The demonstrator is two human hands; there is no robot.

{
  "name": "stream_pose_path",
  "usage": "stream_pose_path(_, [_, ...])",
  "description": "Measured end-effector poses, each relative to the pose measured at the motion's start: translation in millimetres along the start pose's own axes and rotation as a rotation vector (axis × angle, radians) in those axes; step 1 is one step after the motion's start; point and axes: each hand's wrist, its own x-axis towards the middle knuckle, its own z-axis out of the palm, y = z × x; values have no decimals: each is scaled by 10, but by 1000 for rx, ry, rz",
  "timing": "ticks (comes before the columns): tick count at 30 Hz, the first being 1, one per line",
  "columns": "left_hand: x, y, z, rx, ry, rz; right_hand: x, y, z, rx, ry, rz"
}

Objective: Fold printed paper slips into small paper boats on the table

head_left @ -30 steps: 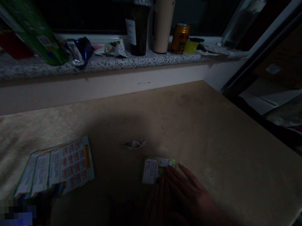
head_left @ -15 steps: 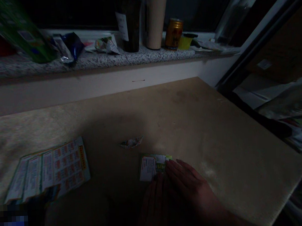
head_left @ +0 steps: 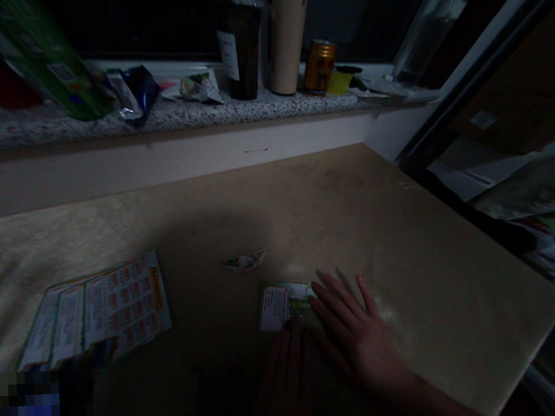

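A small piece of printed paper [head_left: 275,307], white and green, lies flat on the table [head_left: 352,223]. My left hand [head_left: 287,367] is in deep shadow, its outstretched fingers touching the paper's near edge. At the paper's right end is my right hand [head_left: 356,333], palm down with the fingers spread, fingertips on or just beside the green part. Part of the sheet is hidden under the hands. Just beyond it sits a small folded paper boat [head_left: 244,261].
Larger printed leaflets [head_left: 102,310] lie at the left of the table. On the granite sill [head_left: 172,122] stand a green package [head_left: 65,82], a dark container [head_left: 241,56], a beige cylinder [head_left: 288,42], a gold can [head_left: 320,68] and crumpled wrappers [head_left: 137,91].
My right hand's fingers have spread apart and its thumb side has lifted outward to the right. My left hand stays by the paper. The view has shifted slightly.
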Motion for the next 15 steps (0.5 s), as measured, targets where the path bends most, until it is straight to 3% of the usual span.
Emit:
stream_pose_path(11, [49,-9,-82,-61,-26,-8,20,-20,6,37,79,67])
stream_pose_path(15, [28,-20,-29,-62,-4,-1,0,23,17,132,48,-4])
